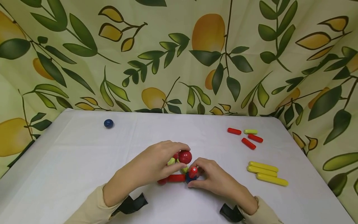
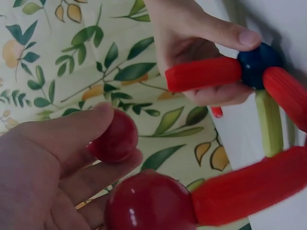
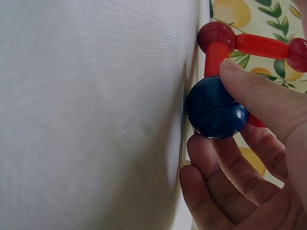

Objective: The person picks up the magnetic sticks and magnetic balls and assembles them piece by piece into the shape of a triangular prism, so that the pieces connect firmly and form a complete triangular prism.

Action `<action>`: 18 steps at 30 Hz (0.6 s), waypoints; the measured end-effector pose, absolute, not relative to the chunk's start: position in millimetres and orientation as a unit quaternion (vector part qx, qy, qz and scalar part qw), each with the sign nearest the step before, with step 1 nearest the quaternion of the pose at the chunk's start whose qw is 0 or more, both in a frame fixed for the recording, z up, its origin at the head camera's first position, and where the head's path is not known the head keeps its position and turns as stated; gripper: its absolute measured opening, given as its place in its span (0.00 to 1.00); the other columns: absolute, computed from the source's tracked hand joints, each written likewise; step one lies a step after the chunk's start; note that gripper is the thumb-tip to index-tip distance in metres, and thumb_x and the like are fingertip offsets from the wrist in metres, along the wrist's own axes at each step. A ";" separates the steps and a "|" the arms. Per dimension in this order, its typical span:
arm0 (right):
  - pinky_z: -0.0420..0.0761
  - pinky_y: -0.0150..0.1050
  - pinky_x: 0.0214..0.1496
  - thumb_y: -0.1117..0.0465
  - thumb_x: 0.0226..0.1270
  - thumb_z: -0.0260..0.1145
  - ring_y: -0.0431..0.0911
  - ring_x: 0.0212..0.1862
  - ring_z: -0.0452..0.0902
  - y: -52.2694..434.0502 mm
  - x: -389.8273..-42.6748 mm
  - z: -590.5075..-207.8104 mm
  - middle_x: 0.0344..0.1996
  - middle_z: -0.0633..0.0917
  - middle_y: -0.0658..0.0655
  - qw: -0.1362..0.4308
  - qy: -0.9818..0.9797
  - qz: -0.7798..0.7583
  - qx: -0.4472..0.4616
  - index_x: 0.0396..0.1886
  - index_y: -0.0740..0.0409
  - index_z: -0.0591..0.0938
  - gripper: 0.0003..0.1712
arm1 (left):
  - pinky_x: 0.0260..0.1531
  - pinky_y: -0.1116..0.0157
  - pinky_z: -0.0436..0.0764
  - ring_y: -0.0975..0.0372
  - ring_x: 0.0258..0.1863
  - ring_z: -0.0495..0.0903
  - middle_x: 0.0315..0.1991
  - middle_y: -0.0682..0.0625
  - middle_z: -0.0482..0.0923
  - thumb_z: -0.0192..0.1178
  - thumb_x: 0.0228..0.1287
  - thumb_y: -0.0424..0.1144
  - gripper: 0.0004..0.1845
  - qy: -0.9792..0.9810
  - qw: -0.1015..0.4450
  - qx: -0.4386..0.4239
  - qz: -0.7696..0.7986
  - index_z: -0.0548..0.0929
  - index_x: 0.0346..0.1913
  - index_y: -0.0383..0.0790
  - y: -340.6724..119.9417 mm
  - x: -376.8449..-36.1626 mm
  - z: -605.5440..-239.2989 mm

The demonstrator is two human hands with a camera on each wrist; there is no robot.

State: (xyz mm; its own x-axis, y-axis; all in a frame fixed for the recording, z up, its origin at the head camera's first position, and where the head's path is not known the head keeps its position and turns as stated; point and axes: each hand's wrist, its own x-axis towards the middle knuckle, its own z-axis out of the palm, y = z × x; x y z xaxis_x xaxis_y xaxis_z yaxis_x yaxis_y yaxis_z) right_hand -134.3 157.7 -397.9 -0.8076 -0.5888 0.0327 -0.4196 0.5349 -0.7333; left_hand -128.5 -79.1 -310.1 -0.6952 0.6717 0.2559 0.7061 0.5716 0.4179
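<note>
A white-covered tabletop (image 1: 84,149) spans the view, with a leaf-and-fruit curtain (image 1: 170,65) hanging behind its far edge. A loose blue ball (image 1: 108,123) sits toward the far left corner. Nearer the near edge, about midway across, the left hand (image 1: 152,163) pinches a red ball (image 1: 185,157) between thumb and fingers, partly hiding the frame (image 1: 176,178) of balls and rods from the head view. On the frame's right side, the right hand (image 1: 216,175) pinches its blue joint (image 3: 216,108), thumb against fingers, a red rod (image 1: 193,171) sticking up from it. Toward the far right corner lie three red rods (image 1: 248,143) and a green rod (image 1: 250,131); nearer, by the right edge, three yellow rods (image 1: 262,170) lie side by side.
</note>
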 end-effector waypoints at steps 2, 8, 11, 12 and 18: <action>0.81 0.30 0.44 0.51 0.54 0.79 0.34 0.39 0.78 157.6 -134.3 -398.1 0.37 0.83 0.41 0.109 0.868 -0.387 -0.292 0.41 0.45 0.80 0.18 | 0.48 0.67 0.82 0.66 0.45 0.81 0.47 0.56 0.84 0.68 0.63 0.44 0.20 -0.883 0.026 -0.398 -0.248 0.80 0.57 0.45 -75.1 -128.4 -309.1; 0.81 0.31 0.47 0.52 0.54 0.78 0.33 0.41 0.79 157.9 -134.8 -400.2 0.41 0.84 0.41 0.103 0.859 -0.398 -0.304 0.48 0.43 0.80 0.22 | 0.47 0.71 0.80 0.68 0.41 0.78 0.45 0.58 0.83 0.68 0.64 0.44 0.17 -0.870 -0.009 -0.431 -0.239 0.81 0.54 0.45 -62.8 -130.6 -309.9; 0.80 0.31 0.48 0.51 0.54 0.78 0.33 0.41 0.78 157.9 -134.3 -400.6 0.42 0.83 0.39 0.099 0.863 -0.393 -0.303 0.49 0.43 0.80 0.23 | 0.47 0.71 0.79 0.68 0.41 0.79 0.46 0.58 0.83 0.67 0.64 0.45 0.17 -0.868 -0.016 -0.443 -0.225 0.81 0.54 0.44 -59.0 -131.8 -311.7; 0.80 0.31 0.48 0.51 0.54 0.78 0.33 0.42 0.78 157.8 -134.1 -400.4 0.42 0.83 0.38 0.098 0.864 -0.391 -0.301 0.49 0.43 0.80 0.23 | 0.48 0.70 0.79 0.68 0.42 0.79 0.47 0.58 0.83 0.67 0.65 0.46 0.18 -0.869 -0.018 -0.444 -0.219 0.82 0.54 0.45 -58.2 -131.9 -312.2; 0.80 0.31 0.51 0.51 0.54 0.78 0.33 0.45 0.78 156.9 -133.1 -399.4 0.45 0.82 0.36 0.102 0.868 -0.388 -0.293 0.54 0.45 0.79 0.28 | 0.52 0.67 0.79 0.67 0.43 0.81 0.48 0.59 0.84 0.66 0.65 0.48 0.18 -0.872 -0.022 -0.446 -0.201 0.82 0.55 0.45 -55.0 -131.9 -313.8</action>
State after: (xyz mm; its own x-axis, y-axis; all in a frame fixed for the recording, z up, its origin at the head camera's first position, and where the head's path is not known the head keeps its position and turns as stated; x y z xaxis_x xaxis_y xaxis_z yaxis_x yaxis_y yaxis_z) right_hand -133.1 156.9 -399.4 -0.8079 -0.5871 0.0505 -0.4293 0.5278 -0.7329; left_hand -131.9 -55.0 -313.8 -0.6005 0.7871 0.1409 0.7694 0.5207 0.3701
